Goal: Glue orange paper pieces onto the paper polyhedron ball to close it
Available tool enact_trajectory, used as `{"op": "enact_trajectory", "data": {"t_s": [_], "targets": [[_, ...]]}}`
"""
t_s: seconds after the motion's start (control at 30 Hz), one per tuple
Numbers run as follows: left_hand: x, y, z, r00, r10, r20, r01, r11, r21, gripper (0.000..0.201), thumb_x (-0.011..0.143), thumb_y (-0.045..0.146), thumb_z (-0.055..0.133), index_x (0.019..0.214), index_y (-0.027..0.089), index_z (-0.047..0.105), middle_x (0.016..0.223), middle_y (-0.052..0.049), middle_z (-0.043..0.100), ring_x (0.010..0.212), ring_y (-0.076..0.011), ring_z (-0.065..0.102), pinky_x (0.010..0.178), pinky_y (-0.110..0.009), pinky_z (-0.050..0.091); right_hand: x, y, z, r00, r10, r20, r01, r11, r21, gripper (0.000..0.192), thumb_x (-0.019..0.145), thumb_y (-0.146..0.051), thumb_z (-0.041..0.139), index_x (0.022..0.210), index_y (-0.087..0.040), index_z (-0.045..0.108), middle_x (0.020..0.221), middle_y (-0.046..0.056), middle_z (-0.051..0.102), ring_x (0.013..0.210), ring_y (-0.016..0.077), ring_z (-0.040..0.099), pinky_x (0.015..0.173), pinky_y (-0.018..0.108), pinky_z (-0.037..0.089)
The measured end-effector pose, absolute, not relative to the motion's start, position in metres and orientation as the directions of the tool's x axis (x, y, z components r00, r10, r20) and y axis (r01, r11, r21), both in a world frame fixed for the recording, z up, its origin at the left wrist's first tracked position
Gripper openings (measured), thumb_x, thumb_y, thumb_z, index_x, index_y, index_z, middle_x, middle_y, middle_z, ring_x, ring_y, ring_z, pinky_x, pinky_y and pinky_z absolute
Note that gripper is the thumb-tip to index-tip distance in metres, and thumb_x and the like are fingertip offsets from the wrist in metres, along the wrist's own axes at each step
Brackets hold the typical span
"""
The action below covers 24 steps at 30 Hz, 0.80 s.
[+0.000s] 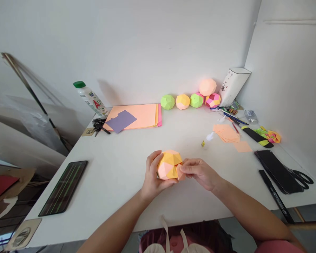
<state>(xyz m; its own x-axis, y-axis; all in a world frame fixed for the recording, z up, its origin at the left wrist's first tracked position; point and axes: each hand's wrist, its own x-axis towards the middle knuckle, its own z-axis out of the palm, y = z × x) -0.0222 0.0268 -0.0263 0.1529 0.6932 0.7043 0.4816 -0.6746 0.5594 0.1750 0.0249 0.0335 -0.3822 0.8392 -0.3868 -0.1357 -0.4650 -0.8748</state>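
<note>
A faceted paper ball [169, 165] in yellow and peach rests in my left hand [154, 175], whose fingers and thumb wrap around its left side and underside. At the ball's right side a small dark gap shows between facets. There my right hand [198, 172] pinches a peach paper piece [180, 173] between thumb and fingers, against the ball. Whether that piece is joined to the ball I cannot tell. Both hands are above the front middle of the white table [116, 175].
Finished-looking paper balls [183, 101] line the wall. Peach paper pieces [226, 133], a small glue bottle [204, 144], a utility knife [256, 136], scissors [300, 177] and a black marker [276, 195] lie right. Coloured sheets [144, 117], a bottle [91, 100] and a tablet [63, 188] are left.
</note>
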Motion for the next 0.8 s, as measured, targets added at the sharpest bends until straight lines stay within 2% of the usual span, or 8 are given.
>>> {"op": "enact_trajectory", "data": {"t_s": [0.8], "targets": [[-0.0219,0.026,-0.0277,0.155,0.729,0.667,0.45,-0.653,0.609,0.077,0.076,0.07,0.057,0.136,0.027,0.036,0.128,-0.016,0.044,0.119,-0.0336,0.049,0.09,-0.053,0.049,0.1736,0.0219,0.0411,-0.335,0.881,-0.335,-0.069,-0.377,-0.924,0.022,0.067,-0.044,0.077,0.06,-0.023,0.075,0.07,0.001,0.053,0.068,0.0151,0.038,0.067,0.033,0.031]]}}
